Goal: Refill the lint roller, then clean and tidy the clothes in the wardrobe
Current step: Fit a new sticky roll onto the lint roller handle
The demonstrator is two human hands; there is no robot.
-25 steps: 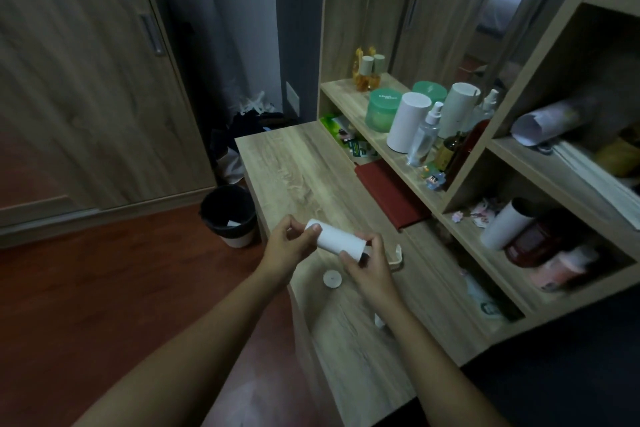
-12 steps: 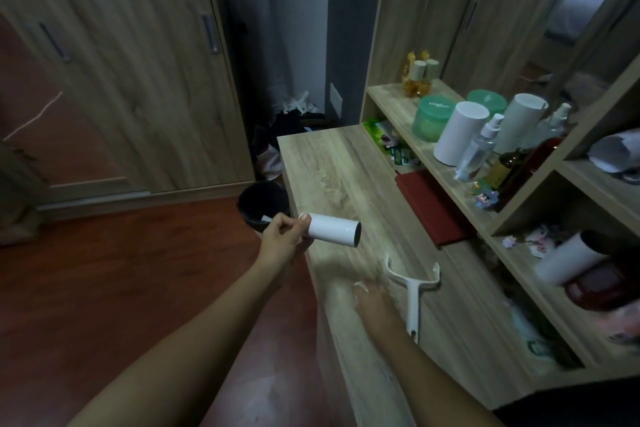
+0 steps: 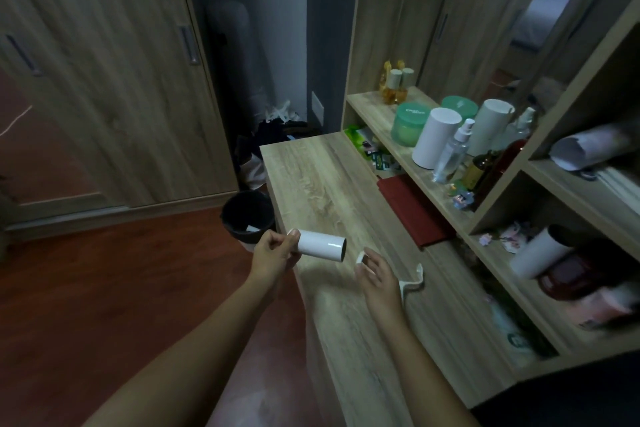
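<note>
As the left hand (image 3: 273, 253) pinches the refill roll (image 3: 322, 246), the right hand (image 3: 377, 274) pinches a cap (image 3: 361, 257). It half-hides the roller handle (image 3: 414, 282).

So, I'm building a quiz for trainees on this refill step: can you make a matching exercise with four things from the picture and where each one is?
Things: 1 white roll; 2 small white cap; 3 roller handle; 4 black bin.
Places: a on the floor beside the desk; b held in the left hand; c lying on the desk; d pinched in the right hand.
Pairs: 1-b; 2-d; 3-c; 4-a.
</note>
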